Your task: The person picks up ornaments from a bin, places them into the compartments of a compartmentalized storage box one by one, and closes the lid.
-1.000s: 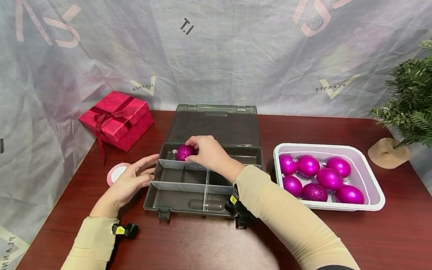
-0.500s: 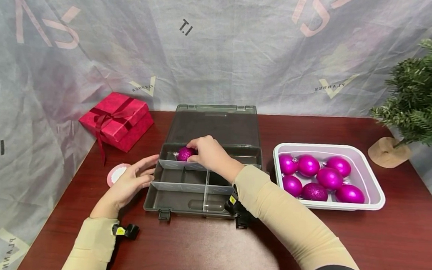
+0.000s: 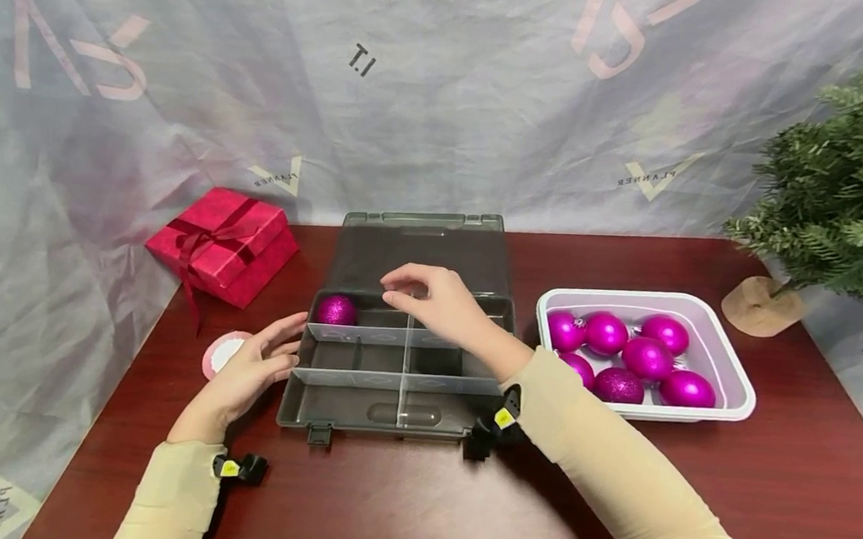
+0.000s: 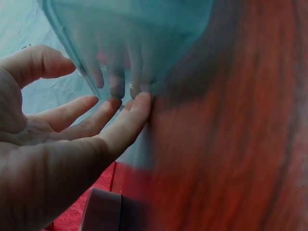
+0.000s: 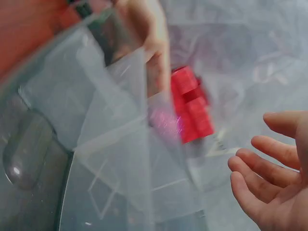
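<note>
A glittery magenta Christmas bauble [image 3: 337, 310] lies in the back left compartment of a smoky clear divider box [image 3: 361, 419], whose lid [image 3: 421, 252] is laid back. My right hand [image 3: 444, 304] is above the back row, to the right of the bauble, holding nothing. In the right wrist view its fingers [image 5: 260, 178] are loosely bent and spread. My left hand [image 3: 243, 377] rests at the box's left side, fingertips against the outer wall. The left wrist view shows those relaxed fingers [image 4: 110, 115] touching the clear wall, thumb apart from the others.
A white tray [image 3: 738, 404] with several magenta baubles [image 3: 646, 358] stands to the right. Behind it is a small artificial tree [image 3: 842, 198] on a wooden base [image 3: 763, 307]. A red gift box [image 3: 223, 242] and a pink-and-white roll [image 3: 224, 353] lie left of the divider box.
My right hand has let go of the glittery bauble and moved up and right. The bauble now sits farther left in its compartment. My left hand stays at the box; the head view shifts slightly.
</note>
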A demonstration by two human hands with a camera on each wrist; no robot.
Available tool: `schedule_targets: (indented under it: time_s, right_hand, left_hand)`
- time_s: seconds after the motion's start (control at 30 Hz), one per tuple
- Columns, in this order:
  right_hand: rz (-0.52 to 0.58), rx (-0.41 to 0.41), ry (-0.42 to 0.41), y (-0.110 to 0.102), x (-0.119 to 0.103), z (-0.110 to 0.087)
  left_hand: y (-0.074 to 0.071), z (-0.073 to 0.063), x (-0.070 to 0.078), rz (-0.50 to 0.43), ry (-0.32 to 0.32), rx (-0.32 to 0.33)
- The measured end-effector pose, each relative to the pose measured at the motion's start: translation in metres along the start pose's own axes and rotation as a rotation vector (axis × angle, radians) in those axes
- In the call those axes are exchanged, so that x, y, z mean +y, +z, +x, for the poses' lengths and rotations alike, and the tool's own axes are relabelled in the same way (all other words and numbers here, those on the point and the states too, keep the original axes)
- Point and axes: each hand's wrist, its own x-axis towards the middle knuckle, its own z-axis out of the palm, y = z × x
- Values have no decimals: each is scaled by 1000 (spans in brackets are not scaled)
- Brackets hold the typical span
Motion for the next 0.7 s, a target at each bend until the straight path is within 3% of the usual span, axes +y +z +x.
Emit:
schedule_targets:
  time_s: [0.13, 0.27, 0.47, 0.7]
  right_hand:
    - [124, 23, -30, -16, -11, -21]
    - [177, 48, -38, -38, -18, -45]
    - [153, 110, -20, -74, -16, -86]
    - [116, 193, 3, -115, 9, -132]
  left_hand:
    - [-2, -2, -1, 10, 7, -1]
    - [-1, -1, -1, 3, 17, -6]
    - [1, -2, -2, -9, 11, -5]
    - [2, -2, -3, -42, 24, -1]
